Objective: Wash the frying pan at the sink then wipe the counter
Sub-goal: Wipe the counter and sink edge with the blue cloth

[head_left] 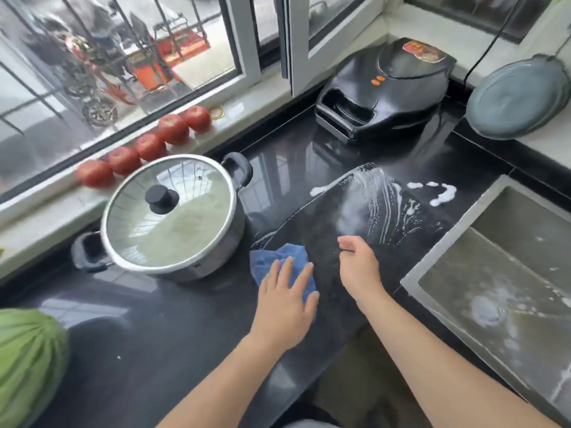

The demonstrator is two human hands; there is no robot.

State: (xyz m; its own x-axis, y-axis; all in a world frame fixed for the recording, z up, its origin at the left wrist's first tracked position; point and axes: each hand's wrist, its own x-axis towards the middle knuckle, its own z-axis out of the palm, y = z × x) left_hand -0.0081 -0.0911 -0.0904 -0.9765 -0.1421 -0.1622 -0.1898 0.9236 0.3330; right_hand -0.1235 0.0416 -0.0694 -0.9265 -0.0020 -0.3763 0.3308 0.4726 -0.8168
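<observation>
My left hand [285, 304] lies flat on the blue cloth [278, 264], fingers straight and a little spread, pressing it onto the black counter [173, 350]. The cloth sits just beside the big steel pot [173, 211], which has a glass lid on it. My right hand [358, 267] hangs over the counter just right of the cloth, fingers loosely curled and holding nothing; it is not touching the cloth. Beyond my right hand the counter carries smeared white foam [383, 193], in streaks and a few blobs trailing toward the sink [509, 273]. The sink is at my right, with cloudy, foamy water in its basin. The frying pan [519, 97] leans at the far right corner past the sink, tilted with its grey underside toward me. A black electric griddle [386, 91], closed, stands at the back of the counter near the window. A row of tomatoes [148, 146] lines the windowsill behind the pot. A green melon [27, 362] pokes in at the near left.
</observation>
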